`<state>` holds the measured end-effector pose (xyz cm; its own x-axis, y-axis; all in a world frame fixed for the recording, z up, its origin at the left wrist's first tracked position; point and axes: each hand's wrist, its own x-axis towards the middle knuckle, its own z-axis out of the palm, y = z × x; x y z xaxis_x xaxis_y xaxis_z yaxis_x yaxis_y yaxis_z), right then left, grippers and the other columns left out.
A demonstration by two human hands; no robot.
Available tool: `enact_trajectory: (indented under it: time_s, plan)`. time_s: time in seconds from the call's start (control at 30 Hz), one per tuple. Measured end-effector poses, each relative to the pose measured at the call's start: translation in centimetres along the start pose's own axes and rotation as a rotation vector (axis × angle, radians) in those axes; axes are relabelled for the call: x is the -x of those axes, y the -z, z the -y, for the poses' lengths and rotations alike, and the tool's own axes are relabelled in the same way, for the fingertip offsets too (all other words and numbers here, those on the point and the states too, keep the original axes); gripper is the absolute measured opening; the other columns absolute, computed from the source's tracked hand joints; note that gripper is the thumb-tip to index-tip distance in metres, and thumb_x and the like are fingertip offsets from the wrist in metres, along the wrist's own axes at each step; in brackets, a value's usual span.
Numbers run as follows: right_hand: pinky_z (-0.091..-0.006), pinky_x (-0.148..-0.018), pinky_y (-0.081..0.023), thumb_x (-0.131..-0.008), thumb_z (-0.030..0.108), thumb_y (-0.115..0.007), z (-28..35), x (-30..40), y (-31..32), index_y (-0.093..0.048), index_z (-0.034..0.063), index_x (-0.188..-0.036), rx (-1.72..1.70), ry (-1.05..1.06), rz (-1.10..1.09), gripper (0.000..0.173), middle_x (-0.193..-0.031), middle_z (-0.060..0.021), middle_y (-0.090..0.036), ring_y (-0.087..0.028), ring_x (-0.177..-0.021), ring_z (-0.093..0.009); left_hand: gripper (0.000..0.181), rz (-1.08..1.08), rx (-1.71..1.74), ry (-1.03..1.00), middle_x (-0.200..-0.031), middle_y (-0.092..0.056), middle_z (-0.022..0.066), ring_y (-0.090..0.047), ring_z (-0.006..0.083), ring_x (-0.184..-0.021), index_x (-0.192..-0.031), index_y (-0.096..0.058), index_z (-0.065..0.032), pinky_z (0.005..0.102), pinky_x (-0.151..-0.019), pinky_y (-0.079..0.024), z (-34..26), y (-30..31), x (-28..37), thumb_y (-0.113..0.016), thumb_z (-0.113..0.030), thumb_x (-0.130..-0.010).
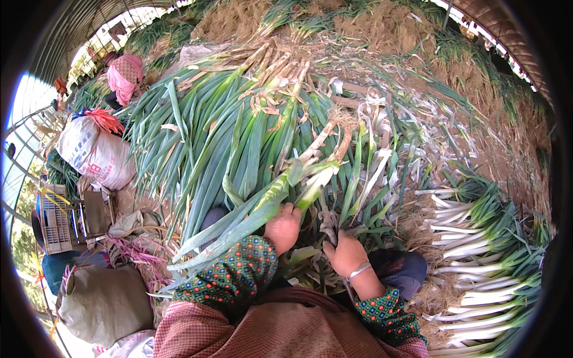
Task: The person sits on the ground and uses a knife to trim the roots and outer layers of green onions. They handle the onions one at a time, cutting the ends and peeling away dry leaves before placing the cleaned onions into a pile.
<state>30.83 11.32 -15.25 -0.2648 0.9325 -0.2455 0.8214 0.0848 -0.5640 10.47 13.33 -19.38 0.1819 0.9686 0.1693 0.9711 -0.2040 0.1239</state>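
Observation:
My left hand (283, 227) is closed around green leaves of a leek or large green onion (315, 181), whose root end points up and away from me. Close beside it, my right hand (347, 255) grips a thin dark rod-like tool (330, 230) that rises in front of my lap; its kind is unclear. A metal bangle circles my right wrist. Beyond my left hand lies a big heap of unpeeled leeks (215, 138), roots away from me. On my right, peeled leeks (474, 268) with white stems lie in a row, green tops to the right.
Stripped leaves and skins (403, 134) litter the ground ahead. On the left are a printed white sack (96, 150), a plastic crate (56, 219), a stuffed grey-brown sack (105, 304) and pink ties (138, 253). A person in a pink head covering (125, 78) sits at the upper left. Leek piles line the back.

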Motion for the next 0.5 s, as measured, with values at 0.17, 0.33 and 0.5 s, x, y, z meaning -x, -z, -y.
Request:
enact_trajectory:
  time_s: [0.17, 0.33, 0.5]
  plan:
    - [-0.049, -0.079, -0.049, -0.084, 0.035, -0.06, -2.3, -6.9, -0.3, -0.053, -0.0062, -0.097, 0.003, -0.105, -0.196, 0.044, -0.091, -0.0302, -0.062, -0.06, -0.087, -0.046, 0.043, 0.202, 0.22, 0.25, -0.089, -0.063, 0.0199, -0.062, 0.0357, -0.085, -0.102, -0.053, 0.0004, 0.0443, -0.073, -0.051, 0.2, -5.5, -4.4, -0.072, -0.024, -0.071]
    - [-0.0496, -0.082, -0.048, -0.087, 0.036, -0.056, -2.1, -1.0, -0.8, -0.05, -0.0079, -0.107, -0.041, -0.017, -0.093, 0.049, -0.097, -0.033, -0.06, -0.059, -0.091, -0.047, 0.05, 0.423, 0.372, 0.304, -0.089, -0.065, 0.0255, -0.064, 0.0403, -0.084, -0.107, -0.049, 0.0042, 0.0466, -0.076, -0.052, 0.9, -3.0, -5.1, -0.07, -0.026, -0.074]
    - [-0.0478, -0.084, -0.048, -0.087, 0.035, -0.057, -1.1, -2.5, 0.7, -0.05, -0.0087, -0.107, 0.023, -0.113, -0.048, 0.049, -0.1, -0.0308, -0.061, -0.06, -0.095, -0.044, 0.049, 0.518, 0.284, 0.251, -0.085, -0.065, 0.0238, -0.065, 0.0389, -0.08, -0.107, -0.045, 0.0037, 0.0465, -0.071, -0.052, -0.5, 1.4, -2.0, -0.069, -0.026, -0.077]
